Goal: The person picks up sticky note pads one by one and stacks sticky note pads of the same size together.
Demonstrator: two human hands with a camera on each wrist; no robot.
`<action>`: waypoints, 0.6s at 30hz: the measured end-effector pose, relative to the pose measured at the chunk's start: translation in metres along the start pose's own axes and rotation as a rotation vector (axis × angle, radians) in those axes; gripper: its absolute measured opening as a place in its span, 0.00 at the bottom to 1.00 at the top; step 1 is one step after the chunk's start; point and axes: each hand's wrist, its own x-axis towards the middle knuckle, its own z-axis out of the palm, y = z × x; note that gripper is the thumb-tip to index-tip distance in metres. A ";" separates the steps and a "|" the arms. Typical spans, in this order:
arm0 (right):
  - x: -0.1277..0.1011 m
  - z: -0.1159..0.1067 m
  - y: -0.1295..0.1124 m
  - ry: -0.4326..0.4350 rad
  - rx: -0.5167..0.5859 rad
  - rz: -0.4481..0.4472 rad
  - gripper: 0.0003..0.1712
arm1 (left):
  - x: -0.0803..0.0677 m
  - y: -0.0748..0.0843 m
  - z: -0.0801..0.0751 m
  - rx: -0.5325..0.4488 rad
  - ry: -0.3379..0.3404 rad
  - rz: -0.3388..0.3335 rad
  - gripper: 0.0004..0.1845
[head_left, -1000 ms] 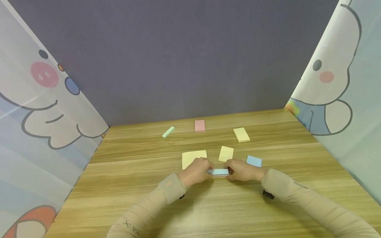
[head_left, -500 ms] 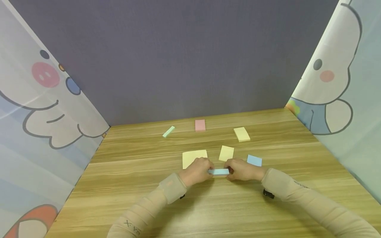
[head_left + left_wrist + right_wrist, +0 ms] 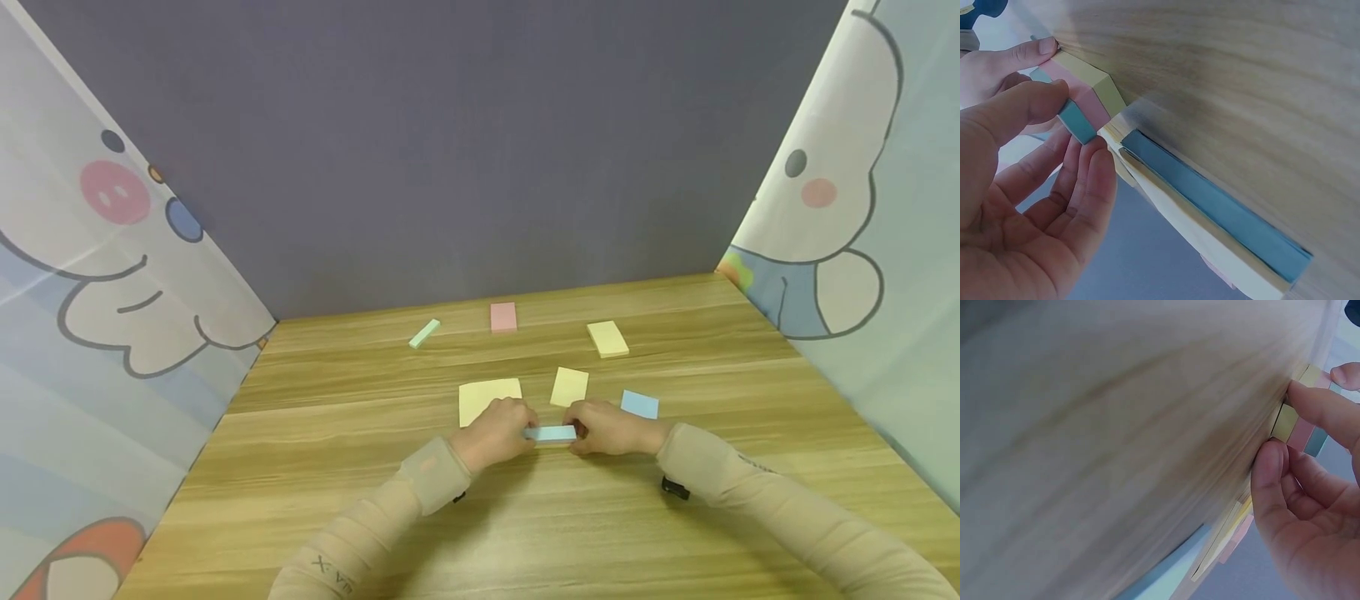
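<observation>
Behind the wood-grained surface [image 3: 337, 367], a dark backboard [image 3: 480, 150] is noted. At centre, a layered stack [image 3: 552, 433] is found between the left hand [image 3: 497, 429], at its 9 o'clock, and the right hand [image 3: 611, 429], at its 3 o'clock. Its blue layer [image 3: 1077, 123] is seen uppermost, its pink layer [image 3: 1077, 84] in the middle and its yellow layer [image 3: 1110, 97] lowest.

Slippage is judged the chief hazard: were the two ends pressed unequally, the layers could be skewed out of line. From the stack, a large yellow pad [image 3: 480, 396] is seen at 10 o'clock, partly hidden by the left hand; it could be displaced by a stray knuckle. A small yellow note [image 3: 570, 387] at 1 o'clock and a blue pad [image 3: 640, 404] towards 2 o'clock could be brushed by the right hand.

One end is pinched by each hand, fingers curled and parted only by the stack's thickness. The hands are separated by the stack. Firmness of grip cannot be confirmed.
</observation>
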 end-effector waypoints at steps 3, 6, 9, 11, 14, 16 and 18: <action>0.000 0.000 0.000 0.001 -0.004 -0.001 0.13 | 0.000 0.000 0.000 0.000 0.000 0.001 0.07; 0.001 0.000 0.001 0.001 -0.008 0.000 0.13 | 0.001 0.000 0.000 -0.003 -0.003 0.003 0.07; 0.002 0.001 0.001 -0.001 -0.009 -0.009 0.13 | 0.000 0.000 -0.001 -0.004 -0.008 -0.006 0.07; 0.002 0.001 0.001 -0.002 -0.008 -0.012 0.13 | 0.000 0.000 -0.001 0.001 -0.007 -0.009 0.07; 0.003 0.001 0.002 -0.001 -0.011 -0.002 0.11 | 0.000 0.000 0.000 0.024 0.003 0.002 0.07; 0.003 0.002 0.003 0.001 -0.011 0.007 0.10 | 0.001 0.000 0.000 0.038 0.010 0.012 0.08; 0.003 0.002 0.004 0.004 -0.014 0.006 0.09 | 0.001 0.000 0.000 0.051 0.014 0.017 0.08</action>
